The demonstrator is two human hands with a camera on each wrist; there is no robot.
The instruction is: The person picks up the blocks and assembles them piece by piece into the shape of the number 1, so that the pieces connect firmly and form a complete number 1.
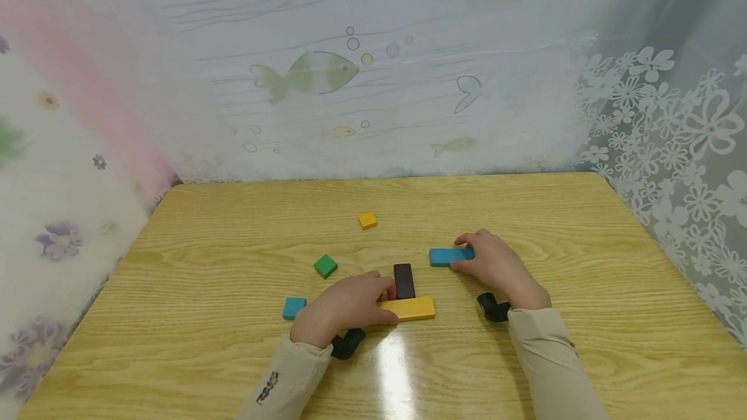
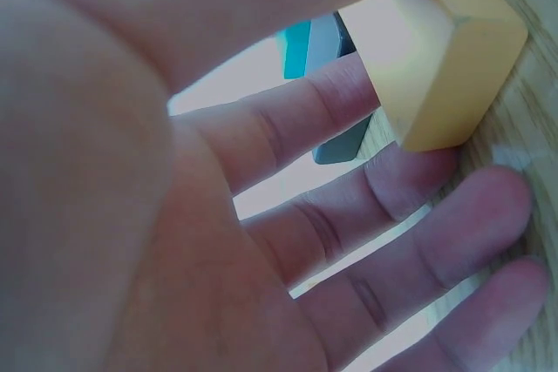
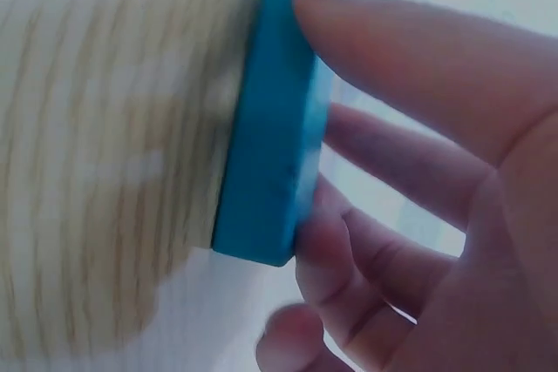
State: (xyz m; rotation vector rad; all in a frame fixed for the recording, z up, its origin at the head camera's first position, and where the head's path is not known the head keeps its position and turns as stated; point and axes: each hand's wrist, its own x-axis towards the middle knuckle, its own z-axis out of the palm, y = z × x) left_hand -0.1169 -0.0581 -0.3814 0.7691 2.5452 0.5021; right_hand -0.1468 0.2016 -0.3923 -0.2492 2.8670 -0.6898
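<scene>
My left hand [image 1: 356, 303] grips the left end of a long yellow block [image 1: 411, 308], thumb on the near side and fingers on the far side. In the left wrist view the end of the yellow block [image 2: 436, 58] shows between thumb and fingers. Just behind it a black block [image 1: 404, 280] lies pointing away, its near end right at the yellow one. Farther right, my right hand [image 1: 496, 264] pinches the right end of a long blue block [image 1: 449, 256]. The right wrist view shows the thumb on the side of this blue block [image 3: 275, 119].
A small blue block [image 1: 294, 308] lies left of my left hand. Beyond that hand is a green block [image 1: 325, 266], and a small yellow block [image 1: 367, 220] sits farther back. A curtain with fish drawings [image 1: 327, 76] hangs behind the wooden table [image 1: 233, 212].
</scene>
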